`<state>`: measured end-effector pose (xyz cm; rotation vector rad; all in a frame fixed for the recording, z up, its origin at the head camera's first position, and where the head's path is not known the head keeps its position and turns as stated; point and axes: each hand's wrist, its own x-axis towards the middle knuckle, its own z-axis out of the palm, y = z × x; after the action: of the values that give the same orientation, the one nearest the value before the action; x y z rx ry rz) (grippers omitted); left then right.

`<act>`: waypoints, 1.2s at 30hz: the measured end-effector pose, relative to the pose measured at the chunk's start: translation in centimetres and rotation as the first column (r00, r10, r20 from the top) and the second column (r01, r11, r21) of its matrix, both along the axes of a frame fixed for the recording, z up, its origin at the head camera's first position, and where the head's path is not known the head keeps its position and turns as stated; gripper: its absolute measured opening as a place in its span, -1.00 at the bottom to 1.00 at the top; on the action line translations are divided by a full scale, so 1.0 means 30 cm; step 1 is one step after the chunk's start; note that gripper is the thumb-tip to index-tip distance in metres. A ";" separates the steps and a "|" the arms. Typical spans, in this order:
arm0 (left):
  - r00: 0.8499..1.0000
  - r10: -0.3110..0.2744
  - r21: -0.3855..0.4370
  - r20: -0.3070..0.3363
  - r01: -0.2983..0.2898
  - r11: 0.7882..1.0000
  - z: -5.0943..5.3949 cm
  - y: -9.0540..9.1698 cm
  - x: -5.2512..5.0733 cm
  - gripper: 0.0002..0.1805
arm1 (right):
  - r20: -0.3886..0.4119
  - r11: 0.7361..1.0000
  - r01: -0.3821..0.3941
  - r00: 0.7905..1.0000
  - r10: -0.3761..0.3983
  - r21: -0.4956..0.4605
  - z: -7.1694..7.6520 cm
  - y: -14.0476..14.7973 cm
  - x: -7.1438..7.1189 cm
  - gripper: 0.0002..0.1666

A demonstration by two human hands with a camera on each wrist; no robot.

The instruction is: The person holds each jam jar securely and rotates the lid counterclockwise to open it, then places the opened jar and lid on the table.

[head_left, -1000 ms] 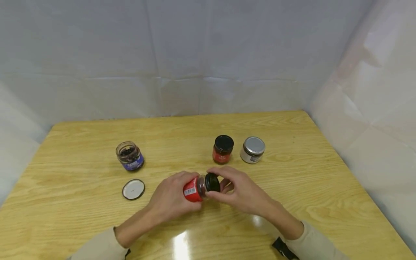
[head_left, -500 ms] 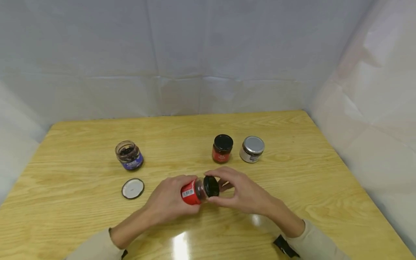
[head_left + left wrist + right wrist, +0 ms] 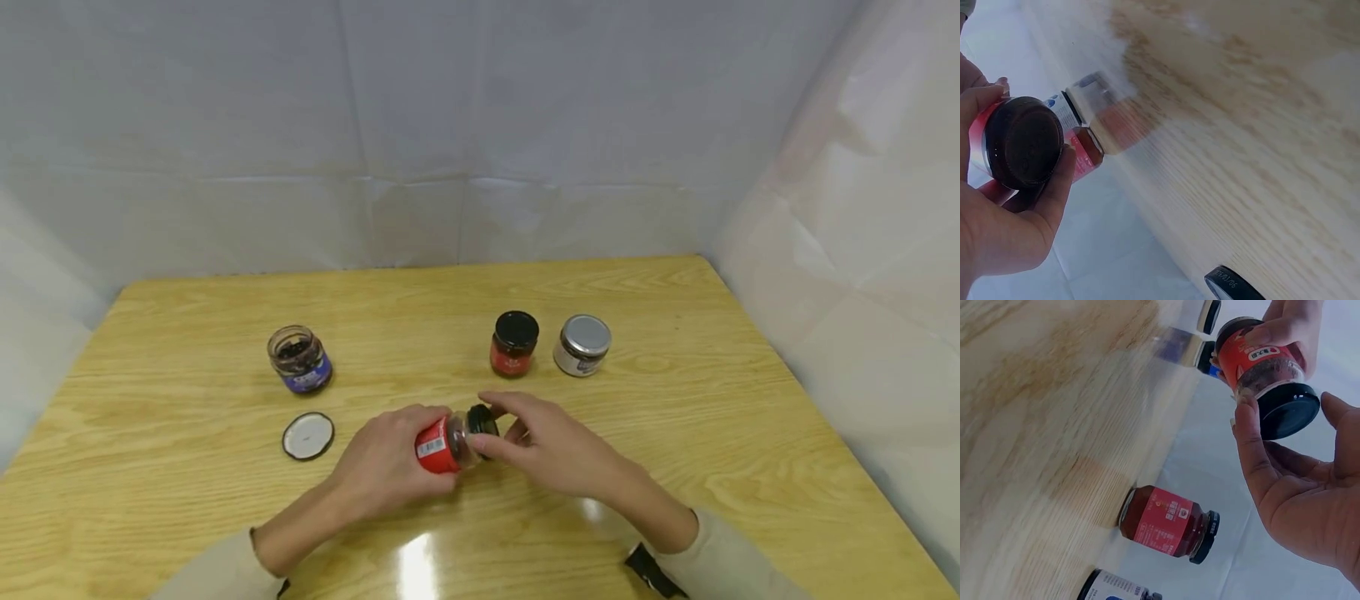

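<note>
The left hand point(image 3: 386, 454) grips a red-labelled jar point(image 3: 444, 444) above the wood-grained table point(image 3: 645, 450); the right hand point(image 3: 558, 442) holds its glossy black lid point(image 3: 480, 419) with bent fingers.
The clear glass cylinder tilts nearly sideways, its long axis running left to right, lid end toward the right hand. The head view shows a barcode point(image 3: 431, 447); the right wrist view, a white-edged emblem point(image 3: 1264, 353); the left wrist view, the round base point(image 3: 1025, 142) (dark, nearly face-on).
</note>
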<state>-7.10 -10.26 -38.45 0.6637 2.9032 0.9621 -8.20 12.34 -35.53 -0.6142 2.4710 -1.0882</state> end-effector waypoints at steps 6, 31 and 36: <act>1.000 -0.010 -0.009 0.016 0.010 1.000 0.000 0.002 -0.005 -0.44 | -0.048 1.000 -0.010 0.999 0.010 -0.004 -0.003 -0.005 0.000 -0.20; 0.989 0.079 0.009 0.126 -0.081 0.997 0.009 -0.033 -0.029 -0.44 | -0.169 0.995 -0.035 0.985 0.019 -0.095 0.008 0.053 -0.017 -0.28; 0.986 0.106 0.017 0.129 -0.109 0.994 0.025 -0.046 -0.054 -0.41 | -0.154 0.994 -0.018 0.988 0.001 -0.109 0.009 0.056 -0.021 -0.30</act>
<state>-8.72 -11.63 -37.70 0.4317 2.8437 1.0112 -8.82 14.03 -35.25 -0.7697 2.5469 -1.2223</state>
